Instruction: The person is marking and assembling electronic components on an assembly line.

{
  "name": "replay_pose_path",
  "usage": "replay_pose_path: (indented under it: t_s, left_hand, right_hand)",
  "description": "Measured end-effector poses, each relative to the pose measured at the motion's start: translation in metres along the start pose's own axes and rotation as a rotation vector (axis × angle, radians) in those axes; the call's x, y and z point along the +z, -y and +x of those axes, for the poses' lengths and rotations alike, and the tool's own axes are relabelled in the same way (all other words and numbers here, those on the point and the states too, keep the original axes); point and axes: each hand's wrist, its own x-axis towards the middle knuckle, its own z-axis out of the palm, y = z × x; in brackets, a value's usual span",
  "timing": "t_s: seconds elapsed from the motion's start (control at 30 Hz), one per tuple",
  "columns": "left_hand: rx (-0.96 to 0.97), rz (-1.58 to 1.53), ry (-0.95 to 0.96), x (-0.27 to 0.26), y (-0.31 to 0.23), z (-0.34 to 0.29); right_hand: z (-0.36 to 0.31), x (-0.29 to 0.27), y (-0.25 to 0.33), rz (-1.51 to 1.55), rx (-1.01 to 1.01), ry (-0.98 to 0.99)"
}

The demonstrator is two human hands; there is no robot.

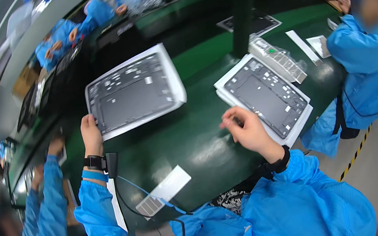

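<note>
My left hand (pixel 91 133) grips the lower left corner of a dark flat rectangular panel (pixel 134 102), which lies over a white backing sheet (pixel 174 83). Small white pieces dot the panel's surface. Whether it is lifted off the green table is hard to tell. To the right, a second similar dark panel (pixel 265 97) lies on white sheeting (pixel 306 117). My right hand (pixel 247 129) hovers beside its left edge, fingers curled in a pinch; anything between them is too small to make out.
A clear-wrapped white box (pixel 276 59) stands behind the right panel, near a green post (pixel 244 13). A white strip sheet (pixel 164 191) and a blue wrist cord (pixel 141 188) lie near the front edge. Co-workers in blue sit at right (pixel 369 58), left (pixel 49 226) and far side.
</note>
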Motion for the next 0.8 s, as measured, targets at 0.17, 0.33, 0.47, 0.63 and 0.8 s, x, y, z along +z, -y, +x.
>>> replay_pose_path:
  t_s: [0.17, 0.33, 0.47, 0.63, 0.8]
  left_hand:
    - [-0.049, 0.049, -0.065, 0.021, 0.096, 0.122]
    - [-0.130, 0.110, -0.063, 0.046, 0.155, 0.185]
    - [0.177, 1.569, 0.452, 0.036, 0.177, 0.205]
    - [0.434, 1.136, 0.012, 0.155, 0.034, 0.161]
    - [-0.111, 0.061, 0.707, 0.371, -0.124, 0.116]
  right_hand:
    - [-0.030, -0.015, -0.039, -0.830, -0.127, 0.034]
    - [-0.045, -0.009, -0.057, -1.031, -0.285, -0.031]
    - [-0.042, -0.009, -0.061, -1.058, -0.399, -0.001]
    - [-0.050, -0.020, -0.060, -1.078, -0.375, -0.019]
    - [-0.053, -0.021, -0.059, -1.085, -0.353, -0.006]
